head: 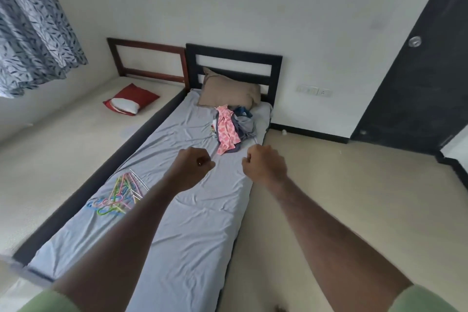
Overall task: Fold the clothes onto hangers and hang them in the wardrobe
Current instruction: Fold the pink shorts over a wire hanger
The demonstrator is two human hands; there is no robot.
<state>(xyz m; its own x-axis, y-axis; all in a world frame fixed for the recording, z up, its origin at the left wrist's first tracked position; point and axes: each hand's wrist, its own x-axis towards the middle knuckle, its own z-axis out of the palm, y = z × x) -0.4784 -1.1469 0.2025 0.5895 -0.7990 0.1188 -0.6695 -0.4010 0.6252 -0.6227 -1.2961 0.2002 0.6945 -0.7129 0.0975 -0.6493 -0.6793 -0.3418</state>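
A crumpled pile of pink-patterned and blue clothes point(234, 126) lies near the bed's head-end right edge, its single garments hard to separate. Bright plastic hangers point(116, 196) lie at the left edge of the wrinkled grey sheet point(192, 230). Left hand point(193, 161) and right hand point(263, 163) hover above, curled into fists, holding nothing.

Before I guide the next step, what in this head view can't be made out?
- Wardrobe: not in the head view at all; only a dark door shows at right.
- Pile of clothes: garments overlap, so their number and types are unclear.
- Hangers: tangled together and partly behind the left forearm; count unclear.
- Left hand and right hand: both curled with their backs to the camera, palms hidden; nothing visibly held.
- Small white object by the baseboard: too small to identify.
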